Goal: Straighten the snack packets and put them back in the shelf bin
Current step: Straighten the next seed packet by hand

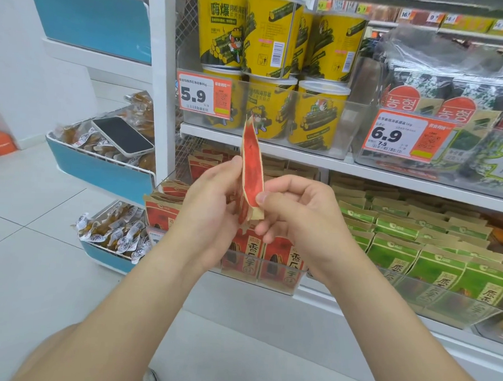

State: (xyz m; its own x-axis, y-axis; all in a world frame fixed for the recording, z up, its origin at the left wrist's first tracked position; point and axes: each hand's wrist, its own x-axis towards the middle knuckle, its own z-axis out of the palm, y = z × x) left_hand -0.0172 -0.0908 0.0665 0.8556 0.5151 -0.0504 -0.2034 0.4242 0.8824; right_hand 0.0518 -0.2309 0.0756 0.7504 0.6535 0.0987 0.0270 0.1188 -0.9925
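Note:
A red and tan snack packet stands edge-on and upright between both hands, in front of the shelf. My left hand holds its left side, with the thumb up against the packet. My right hand pinches its lower right edge between thumb and curled fingers. Just behind and below the hands, a clear shelf bin holds more red packets of the same kind, standing in rows. Parts of the bin are hidden by my hands.
Green packets fill the neighbouring bin on the right. Yellow tubs and seaweed packs sit on the shelf above, behind price tags. On the left, blue-fronted baskets hold wrapped snacks, and a phone lies on one. White tiled floor spreads left.

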